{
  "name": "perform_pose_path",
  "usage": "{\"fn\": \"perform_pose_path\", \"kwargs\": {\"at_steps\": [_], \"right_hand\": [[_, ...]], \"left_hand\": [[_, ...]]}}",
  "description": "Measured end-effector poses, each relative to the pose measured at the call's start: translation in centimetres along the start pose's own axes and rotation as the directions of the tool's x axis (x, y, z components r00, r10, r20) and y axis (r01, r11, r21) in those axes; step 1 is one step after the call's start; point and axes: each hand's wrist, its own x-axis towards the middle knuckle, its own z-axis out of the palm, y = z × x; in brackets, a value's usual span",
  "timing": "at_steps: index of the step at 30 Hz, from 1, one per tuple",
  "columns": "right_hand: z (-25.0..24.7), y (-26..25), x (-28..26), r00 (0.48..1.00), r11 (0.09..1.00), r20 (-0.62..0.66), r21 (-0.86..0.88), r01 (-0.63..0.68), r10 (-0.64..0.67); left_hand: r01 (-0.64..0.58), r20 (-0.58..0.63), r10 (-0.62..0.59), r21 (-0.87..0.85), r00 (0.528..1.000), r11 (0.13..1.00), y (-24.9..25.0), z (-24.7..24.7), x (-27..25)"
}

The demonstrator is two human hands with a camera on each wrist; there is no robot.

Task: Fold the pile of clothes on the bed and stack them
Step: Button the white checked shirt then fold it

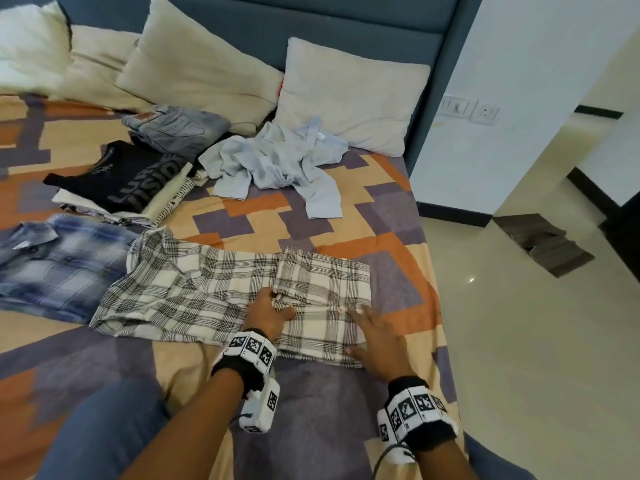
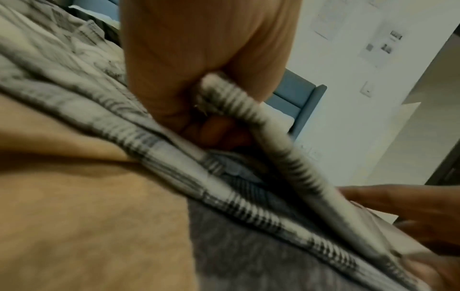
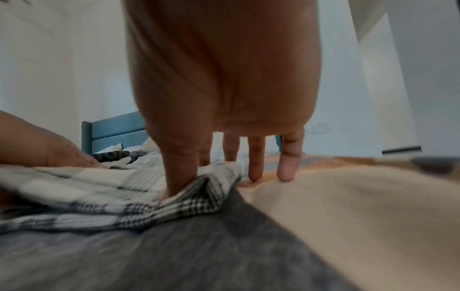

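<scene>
A white and black plaid shirt [image 1: 214, 289] lies spread on the bed's near side, its right end folded over. My left hand [image 1: 273, 311] grips a fold at the shirt's middle; in the left wrist view its fingers [image 2: 199, 82] pinch a doubled edge of the plaid cloth [image 2: 286, 149]. To the right, my right hand [image 1: 375, 336] rests flat on the shirt's folded part with fingers spread. In the right wrist view its thumb [image 3: 179, 173] presses the shirt's corner [image 3: 199, 198]. A crumpled light blue shirt [image 1: 277, 161] lies unfolded near the pillows.
Folded clothes lie at left: a blue plaid shirt [image 1: 59, 261], a stack topped by a black T-shirt [image 1: 128, 181], and jeans [image 1: 176, 128]. Pillows [image 1: 349, 95] lean on the blue headboard [image 1: 346, 26]. The bed's right edge [image 1: 433, 271] borders a glossy floor.
</scene>
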Motion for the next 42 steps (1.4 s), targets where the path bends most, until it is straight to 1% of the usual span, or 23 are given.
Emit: {"fn": "perform_pose_path", "kwargs": {"at_steps": [1, 3, 5, 6, 8, 10, 12, 14, 15, 17, 19, 21, 25, 27, 29, 31, 32, 34, 36, 38, 39, 40, 42], "right_hand": [[0.0, 0.3, -0.3, 0.998, 0.997, 0.031, -0.064, -0.048, 0.050], [-0.4, 0.9, -0.4, 0.986, 0.980, -0.090, -0.130, -0.148, 0.137], [-0.6, 1.4, 0.0, 0.969, 0.983, -0.187, -0.062, -0.174, 0.160], [-0.7, 1.4, 0.2, 0.968, 0.992, -0.219, -0.001, -0.128, 0.125], [-0.6, 1.3, 1.0, 0.966, 0.997, -0.256, 0.070, -0.010, 0.028], [-0.4, 0.5, 1.9, 0.967, 0.992, -0.254, 0.115, 0.059, -0.028], [-0.1, -0.2, 2.8, 0.973, 0.986, -0.227, 0.147, 0.078, -0.043], [0.1, -0.7, 3.7, 0.981, 0.982, -0.193, 0.187, 0.015, 0.022], [0.3, -0.7, 4.1, 0.982, 0.973, -0.174, 0.230, -0.031, 0.073], [0.7, 0.2, 5.0, 0.975, 0.910, -0.132, 0.398, -0.113, 0.178], [1.1, 1.2, 5.8, 0.952, 0.776, -0.115, 0.610, -0.159, 0.285], [1.0, 1.8, 6.5, 0.935, 0.687, -0.096, 0.704, -0.179, 0.342], [0.4, 0.8, 7.2, 0.933, 0.608, -0.035, 0.767, -0.205, 0.358], [0.5, 0.8, 7.2, 0.928, 0.557, -0.036, 0.808, -0.191, 0.371], [0.0, 0.8, 6.7, 0.932, 0.521, -0.031, 0.835, -0.175, 0.362], [-1.5, 0.7, 5.8, 0.945, 0.495, -0.030, 0.857, -0.143, 0.325], [-2.6, 0.9, 5.3, 0.952, 0.491, -0.044, 0.863, -0.116, 0.302], [-5.1, 1.6, 4.5, 0.953, 0.560, -0.143, 0.828, -0.033, 0.268], [-8.0, 3.3, 3.5, 0.924, 0.662, -0.241, 0.749, -0.017, 0.297], [-10.7, 4.5, 2.1, 0.897, 0.732, -0.276, 0.678, -0.072, 0.345], [-11.6, 4.9, 1.3, 0.891, 0.759, -0.276, 0.642, -0.108, 0.360], [-12.2, 5.2, 0.6, 0.888, 0.782, -0.273, 0.608, -0.139, 0.370], [-12.6, 5.0, -0.3, 0.886, 0.811, -0.271, 0.559, -0.174, 0.377]], "left_hand": [[-0.002, 0.010, 0.002, -0.007, 1.000, 1.000, -0.3, -0.3, -0.1], [0.016, -0.038, -0.019, -0.063, 0.999, 0.998, -0.6, -1.0, -0.1], [0.030, -0.154, -0.046, -0.109, 0.987, 0.994, -0.5, -1.3, -0.5], [0.029, -0.215, -0.050, -0.100, 0.975, 0.995, -0.2, -1.1, -1.0], [0.009, -0.322, 0.007, 0.047, 0.947, 0.999, 0.4, -0.5, -1.9], [-0.032, -0.371, 0.161, 0.329, 0.915, 0.944, 1.6, 0.5, -3.2], [-0.168, -0.261, 0.351, 0.535, 0.899, 0.828, 2.5, 1.5, -3.8], [-0.291, -0.015, 0.402, 0.667, 0.915, 0.686, 2.0, 2.7, -3.5], [-0.320, 0.099, 0.359, 0.708, 0.928, 0.630, 0.9, 3.2, -2.9], [-0.341, 0.252, 0.230, 0.722, 0.940, 0.602, -1.5, 3.9, -1.7], [-0.349, 0.294, 0.192, 0.723, 0.936, 0.596, -2.6, 4.0, -1.1], [-0.357, 0.305, 0.189, 0.730, 0.933, 0.583, -2.8, 3.9, -0.8], [-0.359, 0.348, 0.147, 0.689, 0.926, 0.630, -2.1, 3.3, -0.3], [-0.341, 0.324, 0.170, 0.602, 0.931, 0.722, -1.4, 2.5, -0.5], [-0.319, 0.176, 0.267, 0.549, 0.948, 0.772, -0.5, 1.9, -1.2], [-0.282, 0.003, 0.360, 0.629, 0.933, 0.724, 0.6, 1.8, -2.3], [-0.288, -0.025, 0.402, 0.656, 0.915, 0.697, 1.0, 2.1, -2.7], [-0.400, 0.056, 0.465, 0.607, 0.883, 0.687, 1.6, 3.0, -3.2], [-0.510, 0.259, 0.439, 0.424, 0.860, 0.748, 2.5, 4.4, -3.7], [-0.486, 0.454, 0.360, 0.196, 0.815, 0.852, 3.6, 5.7, -4.5], [-0.455, 0.508, 0.341, 0.115, 0.790, 0.883, 4.0, 6.2, -4.9], [-0.436, 0.530, 0.344, 0.056, 0.775, 0.898, 4.2, 6.7, -5.2], [-0.409, 0.496, 0.360, -0.010, 0.790, 0.912, 4.0, 7.0, -5.2]]}}
